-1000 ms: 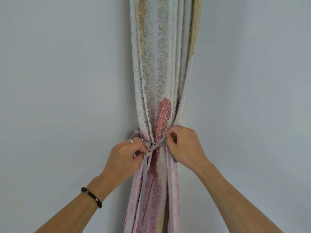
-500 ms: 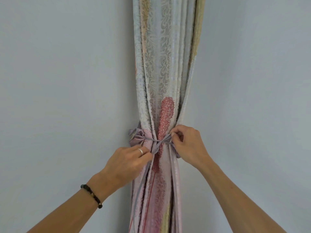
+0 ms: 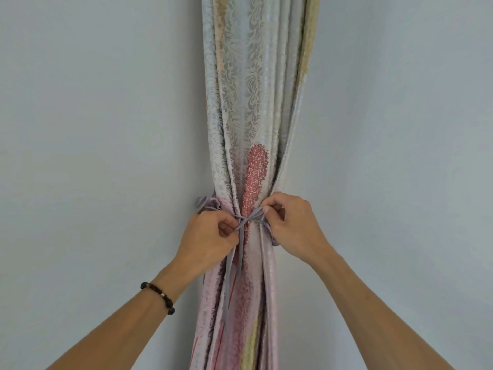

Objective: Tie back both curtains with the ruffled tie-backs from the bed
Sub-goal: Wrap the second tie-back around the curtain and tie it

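At the curtain's cinched waist, both hands work the tie-back strings. Curtain (image 3: 256, 108) hangs bunched in the room corner, grey-blue leaf pattern above, pink and red print below, folds pulled in tight where the ruffled tie-back (image 3: 206, 205) wraps it. Lilac ruffle pokes out on the curtain's left edge, touching the wall; a bit more of it shows at the curtain's right edge under the right hand. Thin grey strings cross in a knot (image 3: 246, 218) on the front of the curtain, just below the red patch (image 3: 257, 166).

Left hand (image 3: 206, 233) just left of the knot, fingers curled, thumb and forefinger pinching one string end at the knot. Right hand (image 3: 292, 225) just right of the knot, fingers curled, fingertips clamped on the other string close to the curtain's right edge. Two loose string tails (image 3: 241, 252) hang down from the knot along the curtain front, one longer, ending well below the hands.

Dark bead bracelet (image 3: 158, 292) on left wrist. Both forearms come up from the bottom corners of the view, angled in toward the curtain.

Plain pale grey wall (image 3: 93, 129) left of curtain and again right of it; open wall either side of the hands. Curtain runs off top and bottom edges of view. Only this one curtain in view.
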Action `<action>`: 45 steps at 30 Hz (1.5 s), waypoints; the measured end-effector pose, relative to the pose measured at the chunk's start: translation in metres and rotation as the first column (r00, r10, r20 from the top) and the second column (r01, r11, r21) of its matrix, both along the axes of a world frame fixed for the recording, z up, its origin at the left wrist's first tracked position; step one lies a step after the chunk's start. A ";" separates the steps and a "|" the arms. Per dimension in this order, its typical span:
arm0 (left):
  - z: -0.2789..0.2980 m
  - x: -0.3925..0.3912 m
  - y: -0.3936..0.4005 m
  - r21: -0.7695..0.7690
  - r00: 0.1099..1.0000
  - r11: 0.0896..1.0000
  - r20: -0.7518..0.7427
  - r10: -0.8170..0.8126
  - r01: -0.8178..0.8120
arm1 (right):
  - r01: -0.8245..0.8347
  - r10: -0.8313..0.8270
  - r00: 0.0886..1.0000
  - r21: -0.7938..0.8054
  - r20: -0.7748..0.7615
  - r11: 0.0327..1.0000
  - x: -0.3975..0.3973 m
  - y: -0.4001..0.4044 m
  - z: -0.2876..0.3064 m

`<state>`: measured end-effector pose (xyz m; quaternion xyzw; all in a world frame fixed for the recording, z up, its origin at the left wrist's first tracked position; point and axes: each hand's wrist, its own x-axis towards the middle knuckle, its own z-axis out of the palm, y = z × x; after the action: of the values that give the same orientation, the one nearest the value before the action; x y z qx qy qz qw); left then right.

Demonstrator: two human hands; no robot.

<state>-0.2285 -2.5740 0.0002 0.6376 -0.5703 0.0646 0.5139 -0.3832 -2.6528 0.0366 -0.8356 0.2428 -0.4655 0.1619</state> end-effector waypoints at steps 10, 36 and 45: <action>0.037 0.000 0.020 -0.138 0.730 0.911 -0.557 -0.395 0.388 | -0.047 0.042 0.998 0.097 0.055 0.994 0.001 0.002 0.003; 0.039 0.020 0.028 0.029 0.848 0.904 -0.361 -0.389 0.427 | -0.225 0.220 0.973 -0.065 -0.075 0.972 0.027 0.018 0.018; 0.042 0.021 0.030 -0.016 0.788 0.894 -0.466 -0.402 0.447 | -0.205 0.205 0.978 0.015 -0.035 0.979 0.025 0.018 0.015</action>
<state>-0.2074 -2.5440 0.0426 0.5136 -0.5639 -0.2318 0.6037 -0.3578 -2.6344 0.0512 -0.8636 0.1608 -0.4297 0.2092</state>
